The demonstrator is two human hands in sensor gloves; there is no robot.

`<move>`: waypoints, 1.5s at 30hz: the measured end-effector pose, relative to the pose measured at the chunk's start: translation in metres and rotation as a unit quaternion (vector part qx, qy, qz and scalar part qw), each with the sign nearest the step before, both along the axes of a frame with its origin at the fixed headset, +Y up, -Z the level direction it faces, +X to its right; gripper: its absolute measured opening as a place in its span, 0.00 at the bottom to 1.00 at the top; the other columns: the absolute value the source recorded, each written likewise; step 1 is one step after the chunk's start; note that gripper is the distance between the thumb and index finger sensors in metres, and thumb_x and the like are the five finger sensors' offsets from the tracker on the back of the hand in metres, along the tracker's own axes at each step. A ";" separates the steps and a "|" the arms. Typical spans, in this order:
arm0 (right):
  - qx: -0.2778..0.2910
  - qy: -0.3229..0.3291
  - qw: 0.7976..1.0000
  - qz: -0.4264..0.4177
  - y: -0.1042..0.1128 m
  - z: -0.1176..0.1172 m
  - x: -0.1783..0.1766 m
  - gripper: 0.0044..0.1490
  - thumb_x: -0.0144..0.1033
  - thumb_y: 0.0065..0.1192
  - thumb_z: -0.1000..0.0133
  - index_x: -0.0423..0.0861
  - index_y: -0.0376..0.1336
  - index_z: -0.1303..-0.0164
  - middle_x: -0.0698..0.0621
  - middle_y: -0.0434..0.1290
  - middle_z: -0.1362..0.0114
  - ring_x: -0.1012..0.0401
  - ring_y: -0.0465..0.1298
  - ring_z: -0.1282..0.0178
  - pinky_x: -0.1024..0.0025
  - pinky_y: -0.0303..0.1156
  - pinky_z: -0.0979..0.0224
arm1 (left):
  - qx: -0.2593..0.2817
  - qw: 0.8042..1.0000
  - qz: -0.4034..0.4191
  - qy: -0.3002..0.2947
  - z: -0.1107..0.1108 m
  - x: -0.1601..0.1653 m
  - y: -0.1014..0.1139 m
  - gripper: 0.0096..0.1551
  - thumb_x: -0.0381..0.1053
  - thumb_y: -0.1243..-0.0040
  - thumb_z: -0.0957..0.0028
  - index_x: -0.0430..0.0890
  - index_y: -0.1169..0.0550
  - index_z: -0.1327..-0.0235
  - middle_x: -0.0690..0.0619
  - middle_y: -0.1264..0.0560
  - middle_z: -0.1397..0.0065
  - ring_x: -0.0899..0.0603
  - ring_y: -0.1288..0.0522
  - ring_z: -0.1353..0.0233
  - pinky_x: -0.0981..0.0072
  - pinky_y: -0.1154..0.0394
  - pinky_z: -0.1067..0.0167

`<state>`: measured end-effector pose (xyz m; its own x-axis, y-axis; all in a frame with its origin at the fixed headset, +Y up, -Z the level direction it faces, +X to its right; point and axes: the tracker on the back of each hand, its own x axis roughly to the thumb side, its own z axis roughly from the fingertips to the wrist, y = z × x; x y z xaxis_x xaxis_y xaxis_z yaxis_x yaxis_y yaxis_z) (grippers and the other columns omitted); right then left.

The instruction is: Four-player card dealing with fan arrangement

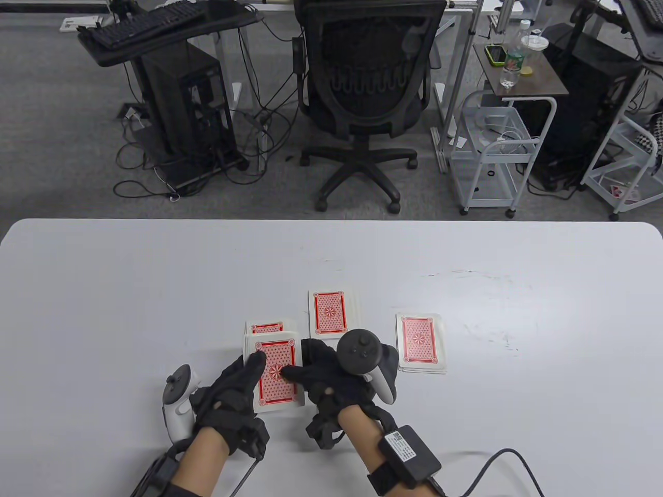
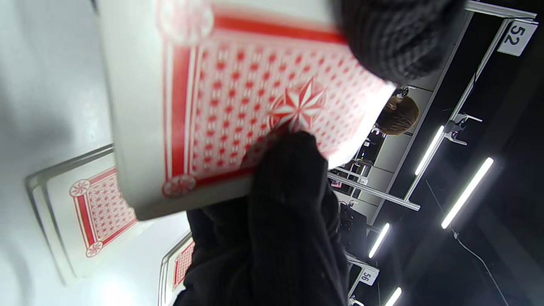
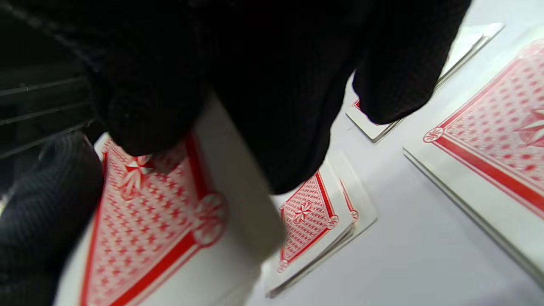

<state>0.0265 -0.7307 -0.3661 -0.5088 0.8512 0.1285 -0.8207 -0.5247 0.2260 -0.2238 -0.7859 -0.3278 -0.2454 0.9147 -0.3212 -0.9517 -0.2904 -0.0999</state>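
My left hand (image 1: pixel 233 393) holds a deck of red-backed cards (image 1: pixel 274 375) just above the table, near its front edge. My right hand (image 1: pixel 316 368) is at the deck's right side, its thumb (image 3: pixel 144 119) pressing on the top card (image 2: pixel 238 97) and its fingers at the deck's right edge. Three face-down piles lie on the table: a left pile (image 1: pixel 267 327) half hidden behind the deck, a middle pile (image 1: pixel 331 313) and a right pile (image 1: pixel 420 344). The left pile also shows in the left wrist view (image 2: pixel 93 208) and the right wrist view (image 3: pixel 310 216).
The white table (image 1: pixel 129 290) reaches far to the left, right and back of the piles. An office chair (image 1: pixel 368 77), a white cart (image 1: pixel 492 150) and desks stand on the floor beyond the far edge. A cable (image 1: pixel 497 463) trails from my right wrist.
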 end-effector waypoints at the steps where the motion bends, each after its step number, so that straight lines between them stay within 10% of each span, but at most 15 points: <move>1: -0.010 0.003 1.000 -0.013 -0.001 -0.001 0.003 0.39 0.40 0.76 0.50 0.37 0.63 0.32 0.52 0.79 0.46 0.57 0.88 0.53 0.43 0.72 0.38 | 0.000 1.000 0.005 -0.003 -0.001 0.000 0.000 0.26 0.63 0.38 0.49 0.58 0.24 0.37 0.59 0.18 0.36 0.44 0.14 0.40 0.52 0.16 0.47; 8: -0.037 -0.019 0.998 -0.038 -0.001 -0.012 0.048 0.42 0.40 0.76 0.48 0.36 0.61 0.29 0.52 0.78 0.46 0.60 0.86 0.61 0.47 0.73 0.41 | -0.005 1.000 0.003 0.020 -0.004 -0.017 -0.003 0.26 0.63 0.38 0.48 0.59 0.24 0.37 0.60 0.19 0.36 0.45 0.14 0.39 0.52 0.16 0.46; 15: -0.051 -0.033 0.985 0.164 -0.015 -0.013 0.062 0.50 0.40 0.74 0.46 0.33 0.51 0.23 0.51 0.73 0.42 0.62 0.83 0.64 0.47 0.73 0.42 | -0.018 0.999 -0.010 0.040 -0.006 -0.030 -0.007 0.26 0.63 0.38 0.47 0.59 0.25 0.36 0.60 0.19 0.35 0.45 0.14 0.39 0.53 0.16 0.45; 23: -0.028 -0.037 0.880 0.472 -0.033 -0.012 0.032 0.53 0.52 0.71 0.46 0.34 0.51 0.22 0.53 0.74 0.45 0.68 0.81 0.69 0.53 0.75 0.43 | -0.013 0.999 -0.014 0.042 -0.005 -0.029 -0.007 0.26 0.64 0.38 0.47 0.58 0.24 0.37 0.60 0.19 0.36 0.45 0.14 0.39 0.53 0.16 0.46; 29: -0.003 -0.037 0.913 0.406 -0.015 -0.007 0.032 0.51 0.55 0.67 0.43 0.36 0.52 0.21 0.52 0.74 0.44 0.66 0.81 0.67 0.51 0.74 0.42 | -0.012 0.999 -0.014 0.036 -0.005 -0.027 -0.006 0.26 0.64 0.38 0.47 0.58 0.24 0.36 0.60 0.19 0.36 0.45 0.14 0.39 0.53 0.16 0.46; 36: 0.045 0.025 0.994 0.096 0.008 0.003 0.019 0.44 0.54 0.62 0.40 0.38 0.56 0.23 0.44 0.70 0.34 0.54 0.83 0.49 0.42 0.69 0.38 | -0.001 1.000 -0.008 0.013 -0.001 -0.010 0.000 0.26 0.63 0.37 0.47 0.58 0.24 0.37 0.59 0.18 0.36 0.44 0.14 0.40 0.52 0.16 0.47; 45: 0.016 0.024 1.000 0.009 -0.002 0.008 0.003 0.36 0.43 0.76 0.49 0.41 0.64 0.35 0.52 0.76 0.45 0.57 0.86 0.54 0.42 0.71 0.39 | 0.006 1.000 -0.020 -0.011 0.003 0.005 0.002 0.25 0.63 0.35 0.49 0.59 0.23 0.39 0.60 0.18 0.38 0.45 0.13 0.41 0.53 0.16 0.48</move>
